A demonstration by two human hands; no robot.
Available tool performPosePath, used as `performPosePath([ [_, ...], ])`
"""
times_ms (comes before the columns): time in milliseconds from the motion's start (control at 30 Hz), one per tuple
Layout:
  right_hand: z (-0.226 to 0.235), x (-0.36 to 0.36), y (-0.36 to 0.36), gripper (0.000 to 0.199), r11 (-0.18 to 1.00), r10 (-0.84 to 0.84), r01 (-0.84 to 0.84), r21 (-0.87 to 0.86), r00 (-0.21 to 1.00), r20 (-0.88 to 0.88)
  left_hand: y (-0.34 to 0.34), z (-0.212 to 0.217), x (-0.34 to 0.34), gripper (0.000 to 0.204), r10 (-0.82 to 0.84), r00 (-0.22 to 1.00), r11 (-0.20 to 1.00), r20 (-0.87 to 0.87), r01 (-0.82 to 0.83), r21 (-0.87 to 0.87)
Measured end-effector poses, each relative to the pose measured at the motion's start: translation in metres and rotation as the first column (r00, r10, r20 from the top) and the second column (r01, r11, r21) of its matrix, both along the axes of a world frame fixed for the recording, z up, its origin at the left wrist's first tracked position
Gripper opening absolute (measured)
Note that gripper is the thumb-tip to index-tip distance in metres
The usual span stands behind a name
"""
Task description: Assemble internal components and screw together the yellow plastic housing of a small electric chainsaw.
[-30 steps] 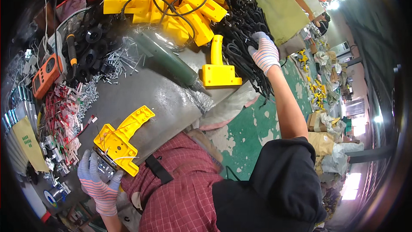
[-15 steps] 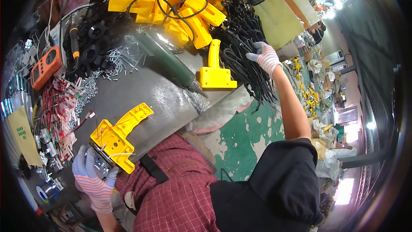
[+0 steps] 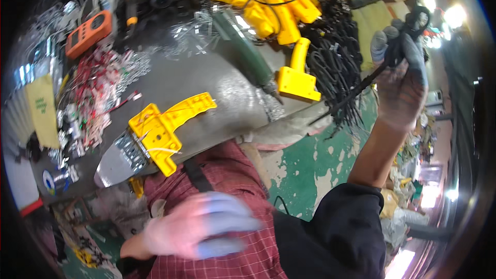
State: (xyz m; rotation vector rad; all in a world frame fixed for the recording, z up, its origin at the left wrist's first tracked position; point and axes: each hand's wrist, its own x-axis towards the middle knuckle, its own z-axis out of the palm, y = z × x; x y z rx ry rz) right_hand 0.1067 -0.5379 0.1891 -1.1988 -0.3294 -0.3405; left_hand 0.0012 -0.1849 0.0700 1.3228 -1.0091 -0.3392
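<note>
Raised at the right, my right hand in a striped glove is closed around a folded black cable, whose loose end hangs down to the left. My left hand, gloved too, is blurred above my lap, with fingers stretched out and nothing seen in them. An open half of a yellow plastic tool housing lies at the bench edge, with thin wires inside. Metal parts and a flat, grey, rounded plate adjoin its left side. Below the raised hand is a pile of black cables.
A closed yellow housing stands beside a green cylindrical power tool. More yellow housings are heaped at the back. Red and white wired parts, screws and an orange meter occupy the bench's left.
My right hand has lifted a black cable from the pile, up and to the right. My left hand has let go of the open housing and moved right, over my lap. The view has shifted.
</note>
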Motion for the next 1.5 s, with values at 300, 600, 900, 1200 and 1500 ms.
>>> performPosePath([
  [300,-0.077,-0.021,0.144,0.027,0.943,0.301,-0.173,0.285,0.807,-0.507,-0.013,-0.015,-0.027,0.062,0.558,0.435,0.587,-0.706,-0.809,-0.034],
  [600,-0.162,-0.031,0.110,0.062,0.181,-0.211,0.163,-0.970,0.970,0.123,-0.003,-0.032,-0.026,0.042,0.448,0.437,0.832,-0.780,-0.522,0.185],
  [900,-0.107,-0.052,0.209,0.027,0.425,0.372,-0.625,-0.655,0.780,-0.503,-0.010,-0.071,-0.033,0.022,0.665,0.650,0.736,-0.368,-0.654,0.176],
  [1200,-0.133,-0.048,0.215,0.018,0.753,0.455,-0.653,0.085,0.423,-0.784,0.027,-0.050,-0.028,0.021,0.549,0.744,0.830,-0.381,-0.431,0.355],
  [1500,-0.128,-0.050,0.204,0.015,0.588,0.556,-0.789,0.179,0.233,-0.797,0.058,-0.026,-0.012,0.027,0.540,0.385,0.738,-0.749,-0.644,0.201],
])
